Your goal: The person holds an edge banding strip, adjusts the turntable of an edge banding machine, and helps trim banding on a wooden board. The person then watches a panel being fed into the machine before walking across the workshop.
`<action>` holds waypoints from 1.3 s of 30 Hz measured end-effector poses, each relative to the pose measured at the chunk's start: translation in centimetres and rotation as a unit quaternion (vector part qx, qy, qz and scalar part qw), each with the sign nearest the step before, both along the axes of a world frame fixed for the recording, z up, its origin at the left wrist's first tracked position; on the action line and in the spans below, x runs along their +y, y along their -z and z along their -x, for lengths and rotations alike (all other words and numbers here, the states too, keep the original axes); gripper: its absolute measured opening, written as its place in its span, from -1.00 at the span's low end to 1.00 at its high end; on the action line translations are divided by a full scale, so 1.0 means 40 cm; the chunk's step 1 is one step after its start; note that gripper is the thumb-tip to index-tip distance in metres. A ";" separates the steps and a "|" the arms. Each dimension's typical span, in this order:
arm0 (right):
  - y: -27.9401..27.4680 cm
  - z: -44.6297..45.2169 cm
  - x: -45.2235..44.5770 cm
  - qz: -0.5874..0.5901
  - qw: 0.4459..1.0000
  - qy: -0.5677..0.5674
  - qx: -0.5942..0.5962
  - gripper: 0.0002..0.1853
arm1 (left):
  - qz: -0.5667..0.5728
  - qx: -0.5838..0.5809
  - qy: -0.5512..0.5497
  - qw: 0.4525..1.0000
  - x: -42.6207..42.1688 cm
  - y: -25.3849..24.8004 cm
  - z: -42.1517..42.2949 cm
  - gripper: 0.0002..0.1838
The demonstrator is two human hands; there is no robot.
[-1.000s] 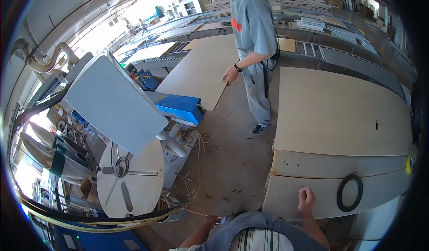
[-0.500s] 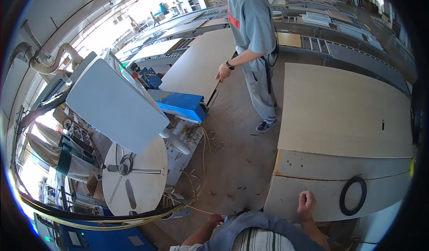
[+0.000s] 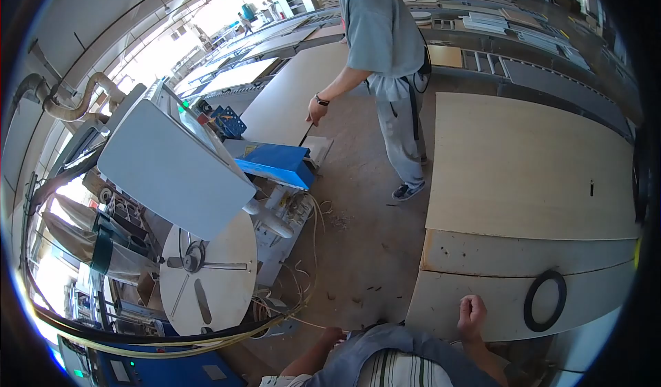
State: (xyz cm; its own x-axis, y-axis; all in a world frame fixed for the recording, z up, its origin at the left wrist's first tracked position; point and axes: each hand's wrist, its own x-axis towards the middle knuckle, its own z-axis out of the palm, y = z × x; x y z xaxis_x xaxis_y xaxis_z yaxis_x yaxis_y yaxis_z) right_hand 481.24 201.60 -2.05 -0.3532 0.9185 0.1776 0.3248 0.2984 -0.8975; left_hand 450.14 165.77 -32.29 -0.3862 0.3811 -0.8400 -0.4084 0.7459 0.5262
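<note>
My right hand is curled closed over the near edge of a pale board, left of a black ring. What it holds, if anything, is hidden. Low in the view, my left hand is close to my body, its fingers mostly hidden beside my clothing. Ahead stands a co-worker in a grey shirt, one hand on the edge of a large beige panel that lies at the machine's blue guard.
A large light panel lies on the right-hand stack. On the left are a grey machine cover, a round reel disc and looping cables. Roller conveyors with boards run across the back.
The co-worker's hand and the beige panel have moved left, toward the machine with the blue guard. My right hand stays closed in about the same place.
</note>
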 end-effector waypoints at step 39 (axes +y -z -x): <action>-0.016 0.001 -0.005 0.011 1.000 0.010 0.017 -0.92 | -0.332 0.594 0.262 0.685 -0.034 0.065 -0.025 -0.85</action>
